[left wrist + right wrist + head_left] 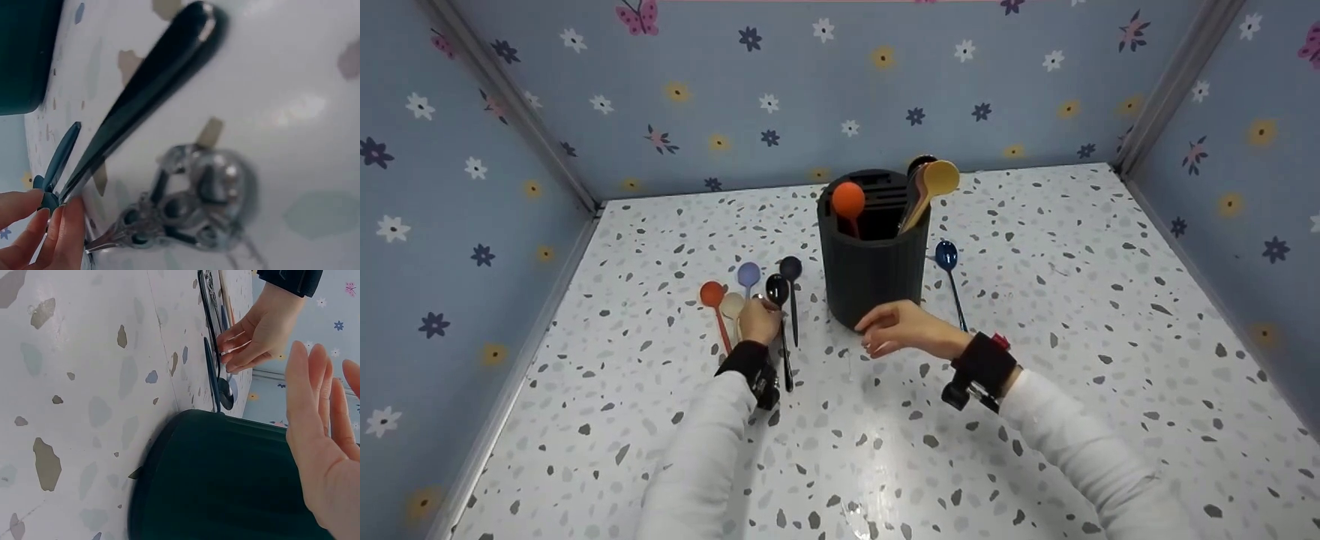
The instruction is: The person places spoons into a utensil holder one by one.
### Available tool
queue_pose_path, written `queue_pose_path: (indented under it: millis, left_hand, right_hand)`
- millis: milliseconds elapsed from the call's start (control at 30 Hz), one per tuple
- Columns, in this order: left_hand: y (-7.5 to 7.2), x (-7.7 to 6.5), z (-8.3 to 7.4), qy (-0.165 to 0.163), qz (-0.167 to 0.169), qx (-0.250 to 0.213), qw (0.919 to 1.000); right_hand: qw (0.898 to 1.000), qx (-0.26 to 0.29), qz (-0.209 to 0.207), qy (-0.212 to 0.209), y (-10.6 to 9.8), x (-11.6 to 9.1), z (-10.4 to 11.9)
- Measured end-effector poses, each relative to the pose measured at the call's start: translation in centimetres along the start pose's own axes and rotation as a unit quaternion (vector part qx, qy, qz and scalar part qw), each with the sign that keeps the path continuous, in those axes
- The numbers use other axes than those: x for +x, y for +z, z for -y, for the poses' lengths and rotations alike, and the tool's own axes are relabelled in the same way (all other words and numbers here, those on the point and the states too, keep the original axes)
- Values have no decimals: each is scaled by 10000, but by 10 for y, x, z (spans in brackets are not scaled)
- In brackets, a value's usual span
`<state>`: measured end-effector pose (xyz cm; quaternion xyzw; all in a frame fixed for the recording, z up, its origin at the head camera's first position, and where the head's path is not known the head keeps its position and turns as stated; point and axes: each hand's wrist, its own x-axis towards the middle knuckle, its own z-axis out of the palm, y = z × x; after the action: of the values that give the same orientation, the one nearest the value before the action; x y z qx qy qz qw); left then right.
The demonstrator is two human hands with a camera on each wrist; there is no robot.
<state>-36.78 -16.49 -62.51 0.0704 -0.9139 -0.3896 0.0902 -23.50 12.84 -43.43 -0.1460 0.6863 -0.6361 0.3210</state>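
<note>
My left hand is low over a group of spoons left of the dark holder. Its thumb and fingertips pinch a glossy black spoon near the neck, its handle slanting toward me in the left wrist view. Beneath that hand lies a silver spoon with an ornate openwork handle, its bowl mostly hidden. My right hand hovers before the dark cylindrical holder, fingers loosely bent and holding nothing. An orange spoon and a bundle with a yellow spoon stand in the holder.
Around the left hand lie a red-orange spoon, a cream spoon, a lilac spoon and a matte dark spoon. Right of the holder rests a shiny blue spoon. Flowered panels border the speckled table.
</note>
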Motion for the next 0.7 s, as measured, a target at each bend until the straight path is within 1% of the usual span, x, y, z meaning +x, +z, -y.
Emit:
queue_pose_path:
  millis: [33, 67, 100, 167, 200, 233, 267, 300, 333, 367, 400, 433, 467, 567, 633, 667, 700]
  left_hand:
    - [19, 15, 24, 82, -131, 27, 9999]
    - [32, 26, 42, 96, -75, 11, 9999]
    - [44, 36, 57, 107, -120, 49, 9999]
    - [60, 49, 76, 198, -140, -46, 9997]
    - [63, 52, 81, 282, -160, -47, 9995]
    - [63, 52, 82, 305, -111, -67, 9995]
    - [44, 35, 57, 310, -57, -105, 9995]
    - [31, 22, 39, 267, -17, -104, 9996]
    - [19, 12, 24, 190, 132, -146, 9996]
    - [12, 5, 15, 239, 112, -237, 9994]
    - [7, 1, 9, 222, 146, -253, 9993]
    - [5, -1, 6, 164, 226, -246, 9993]
    - [7, 0, 7, 219, 176, -300, 9992]
    - [11, 6, 13, 12, 396, -197, 9990]
    - [15, 10, 18, -12, 442, -108, 9990]
    - [15, 11, 18, -49, 465, -59, 9989]
    - [13, 11, 16, -171, 662, 49, 9976]
  right_hand:
    - [10000, 14, -11, 19, 0, 0, -1]
    - [10000, 16, -22, 26, -1, 0, -3]
    - [10000, 18, -27, 26, -1, 0, -4]
    - [10000, 26, -28, 30, -1, 0, -6]
    - [10000, 44, -25, 29, -1, 0, -7]
    - [10000, 49, -25, 29, -1, 0, -9]
    - [10000, 54, -19, 19, -1, 0, -10]
    - [10000, 77, -20, 23, -1, 0, -11]
    - [9999, 95, -29, 35, -1, 0, -12]
    - [9999, 115, -38, 55, -1, 0, -13]
    - [9999, 143, -48, 76, 0, 1, -14]
    - [9998, 163, -54, 98, 0, 1, -16]
    - [9998, 179, -40, 98, 1, 1, -17]
    - [9998, 150, -1, 115, 2, 2, -20]
    - [9998, 128, 23, 124, 3, 2, -23]
    - [9999, 117, 27, 123, 3, 2, -24]
    - [9998, 120, 23, 133, 3, 3, -25]
